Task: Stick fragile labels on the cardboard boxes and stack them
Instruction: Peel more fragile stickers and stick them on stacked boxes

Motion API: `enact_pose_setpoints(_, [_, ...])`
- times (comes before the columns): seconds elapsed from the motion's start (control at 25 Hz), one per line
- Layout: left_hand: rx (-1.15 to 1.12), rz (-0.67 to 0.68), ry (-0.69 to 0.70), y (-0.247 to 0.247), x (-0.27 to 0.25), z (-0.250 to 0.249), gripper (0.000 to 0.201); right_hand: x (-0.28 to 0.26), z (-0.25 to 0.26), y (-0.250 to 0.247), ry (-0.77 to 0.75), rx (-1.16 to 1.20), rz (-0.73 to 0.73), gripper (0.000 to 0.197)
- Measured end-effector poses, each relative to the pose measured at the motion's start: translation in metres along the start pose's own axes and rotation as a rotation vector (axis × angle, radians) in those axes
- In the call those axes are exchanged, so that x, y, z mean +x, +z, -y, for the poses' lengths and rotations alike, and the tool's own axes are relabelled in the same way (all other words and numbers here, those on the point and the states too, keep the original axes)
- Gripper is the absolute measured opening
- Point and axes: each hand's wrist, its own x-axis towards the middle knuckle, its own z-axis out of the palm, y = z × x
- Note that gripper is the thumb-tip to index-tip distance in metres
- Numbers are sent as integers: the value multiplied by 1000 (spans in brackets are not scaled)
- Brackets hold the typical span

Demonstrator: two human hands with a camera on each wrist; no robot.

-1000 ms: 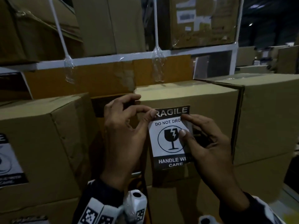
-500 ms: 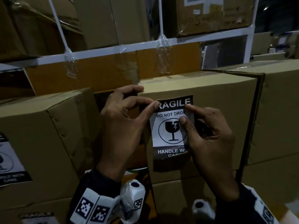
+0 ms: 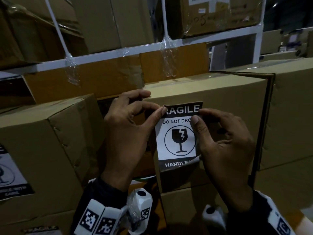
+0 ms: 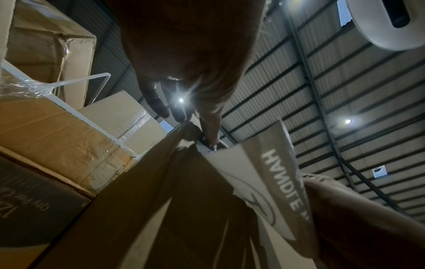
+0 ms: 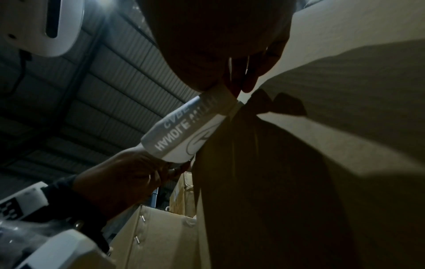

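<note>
Both hands pinch the label (image 3: 177,133) by its top corners: left hand (image 3: 128,133), right hand (image 3: 223,150). Top edge meets the box (image 3: 228,92) front; bottom curls free. Neighbouring box (image 3: 42,150) already labelled. Remaining: smoothing down, stacking.

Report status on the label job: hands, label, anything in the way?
Left hand and right hand pinch the fragile label's top corners. Label against the middle box front; bottom edge curls off. Nothing blocking.
</note>
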Motion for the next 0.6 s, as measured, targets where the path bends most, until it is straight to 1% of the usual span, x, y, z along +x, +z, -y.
enact_pose_setpoints(0.08, [-3,1,5,1,0,-1,15,6,0,-2,40,35,13,16])
enact_pose_setpoints(0.32, [11,-16,17,8,5,-8,14,25,-7,-2,88,68,20,13])
enact_pose_setpoints(0.6, [41,-11,20,9,7,-8,17,27,-8,1,93,98,-2,18])
